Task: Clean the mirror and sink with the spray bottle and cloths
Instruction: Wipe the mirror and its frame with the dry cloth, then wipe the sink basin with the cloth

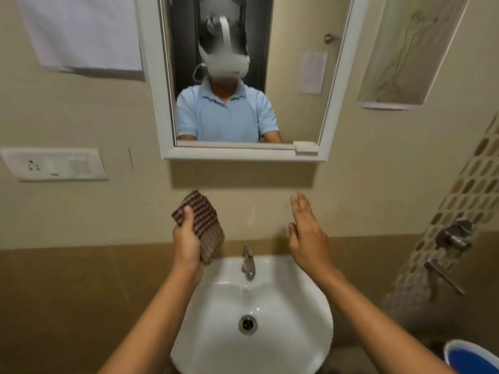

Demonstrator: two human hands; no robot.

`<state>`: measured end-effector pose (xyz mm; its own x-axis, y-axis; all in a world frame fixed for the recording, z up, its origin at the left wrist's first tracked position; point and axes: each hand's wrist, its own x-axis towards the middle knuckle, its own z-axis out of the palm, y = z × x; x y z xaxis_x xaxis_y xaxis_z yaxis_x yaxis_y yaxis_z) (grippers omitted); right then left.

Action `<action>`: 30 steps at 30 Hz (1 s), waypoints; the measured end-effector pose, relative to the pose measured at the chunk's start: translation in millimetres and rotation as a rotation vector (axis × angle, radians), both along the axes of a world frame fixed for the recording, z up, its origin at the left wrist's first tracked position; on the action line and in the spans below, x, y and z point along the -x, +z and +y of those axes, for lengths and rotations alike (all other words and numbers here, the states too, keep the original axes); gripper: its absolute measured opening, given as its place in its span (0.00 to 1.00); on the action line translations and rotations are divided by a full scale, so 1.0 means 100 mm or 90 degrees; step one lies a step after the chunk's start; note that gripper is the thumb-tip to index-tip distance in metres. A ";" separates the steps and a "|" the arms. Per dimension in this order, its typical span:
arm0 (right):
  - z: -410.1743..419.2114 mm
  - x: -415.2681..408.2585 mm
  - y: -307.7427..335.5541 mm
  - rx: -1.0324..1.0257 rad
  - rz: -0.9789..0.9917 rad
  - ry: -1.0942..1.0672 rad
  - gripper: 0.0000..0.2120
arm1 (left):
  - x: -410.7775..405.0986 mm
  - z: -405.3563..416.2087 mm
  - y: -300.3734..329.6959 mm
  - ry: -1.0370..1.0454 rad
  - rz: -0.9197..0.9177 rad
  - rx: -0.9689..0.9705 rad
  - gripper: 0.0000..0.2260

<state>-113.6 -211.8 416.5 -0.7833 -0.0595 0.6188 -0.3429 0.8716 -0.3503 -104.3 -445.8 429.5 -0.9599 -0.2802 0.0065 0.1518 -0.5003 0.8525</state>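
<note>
My left hand point(186, 238) grips a folded brown checked cloth point(205, 225), holding it up in front of the wall below the mirror. My right hand point(307, 233) is raised beside it with fingers straight and together, holding nothing. The white-framed mirror point(297, 76) hangs on the wall above and reflects a person in a light blue shirt. Below my hands sits the white sink point(297, 319) with a metal tap point(248, 263) and a drain point(247, 324). No spray bottle is in view.
A white towel point(81, 33) hangs at the upper left. A socket plate point(54, 164) is on the left wall. A wall niche point(405, 55) is at the upper right, shower valves point(453, 236) on the right, and a blue bucket point(472, 357) at the bottom right.
</note>
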 end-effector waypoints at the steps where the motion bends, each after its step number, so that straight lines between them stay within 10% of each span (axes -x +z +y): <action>1: -0.05 -0.07 -0.17 -0.005 -0.037 0.008 0.30 | -0.11 -0.06 -0.18 -0.042 -0.050 -0.095 0.20; 5: -0.15 -0.32 -0.81 -0.032 -0.169 0.029 0.27 | -0.46 -0.23 -0.81 -0.073 -0.207 -0.268 0.24; 15: -0.08 -0.51 -1.77 -0.122 -0.341 0.067 0.26 | -0.36 -0.36 -1.67 -0.028 -0.306 -0.185 0.19; 30: 0.21 0.72 -2.22 -0.221 -0.403 0.171 0.26 | 1.06 -0.45 -2.30 0.171 -0.167 0.572 0.20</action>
<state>-185.4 -191.0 194.7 -0.9128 -0.4072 -0.0315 -0.3842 0.8824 -0.2715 -210.1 -490.9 199.6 -0.8659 -0.4857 0.1196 -0.0835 0.3761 0.9228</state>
